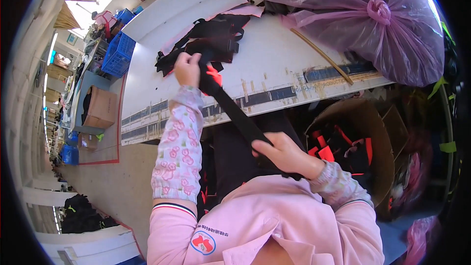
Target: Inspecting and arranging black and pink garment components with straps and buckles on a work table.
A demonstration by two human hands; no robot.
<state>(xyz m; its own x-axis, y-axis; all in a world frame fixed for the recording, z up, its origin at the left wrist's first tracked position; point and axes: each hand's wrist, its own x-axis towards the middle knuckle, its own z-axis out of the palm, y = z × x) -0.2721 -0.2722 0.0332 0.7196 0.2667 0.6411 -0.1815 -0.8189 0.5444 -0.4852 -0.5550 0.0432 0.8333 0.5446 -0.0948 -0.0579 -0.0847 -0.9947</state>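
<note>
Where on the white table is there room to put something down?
The table is bare left of the black strap pile, toward the blue crates. Another bare patch lies between that pile and the thin stick. The far right is crowded by the big pink bag. Both hands, left and right, grip one black strap.

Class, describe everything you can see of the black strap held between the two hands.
The black strap is a flat, wide band that looks like woven webbing. It runs taut on a diagonal from the left hand, raised over the white table, down to the right hand near the lap. Both hands grip it. A small red-orange piece sits on it just below the left hand. Its upper end merges into a pile of black straps on the table.
</note>
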